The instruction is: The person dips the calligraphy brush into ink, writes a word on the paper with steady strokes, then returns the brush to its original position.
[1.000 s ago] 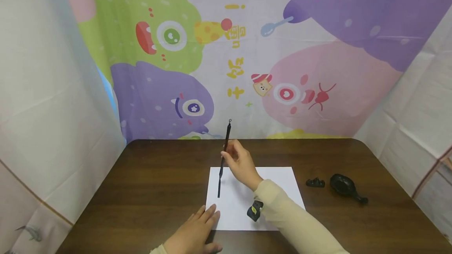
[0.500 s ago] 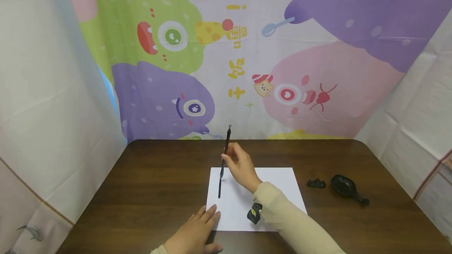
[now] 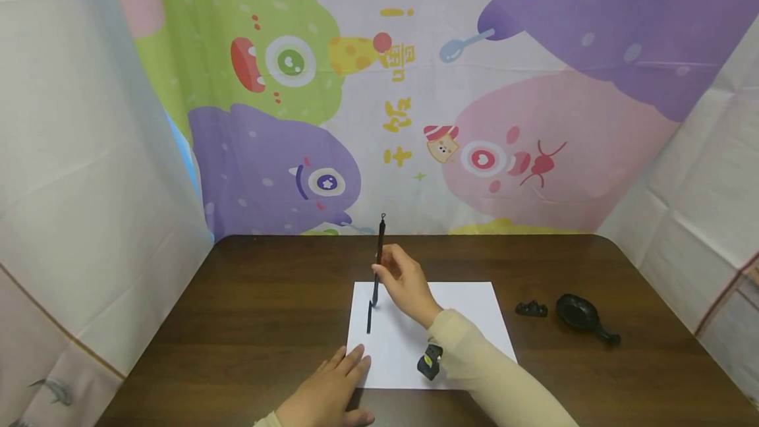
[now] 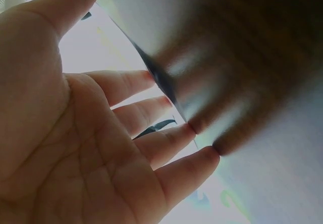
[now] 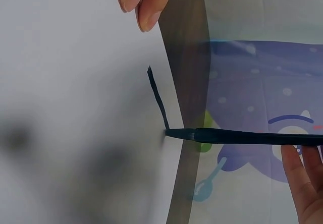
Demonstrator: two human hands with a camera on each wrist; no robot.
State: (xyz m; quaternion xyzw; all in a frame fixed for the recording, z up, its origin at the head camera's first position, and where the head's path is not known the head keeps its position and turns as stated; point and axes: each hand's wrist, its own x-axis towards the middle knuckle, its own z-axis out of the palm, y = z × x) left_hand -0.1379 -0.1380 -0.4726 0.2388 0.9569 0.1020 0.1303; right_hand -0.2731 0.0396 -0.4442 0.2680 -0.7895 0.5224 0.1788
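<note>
Right hand pinches brush mid-handle, tip at paper's 10 o'clock beside stroke, left hand flat at 8 o'clock, gripping nothing; brush likely light, stiff-handled, soft-tipped, best held by handle

This is a writing or painting nook screened off with cloth; whether it sits in a home or a studio cannot be told. A curtain with cartoon monsters hangs behind a dark wooden table, and creased white sheets close both sides. Paper, a brush and a black dish suggest ink work.
</note>
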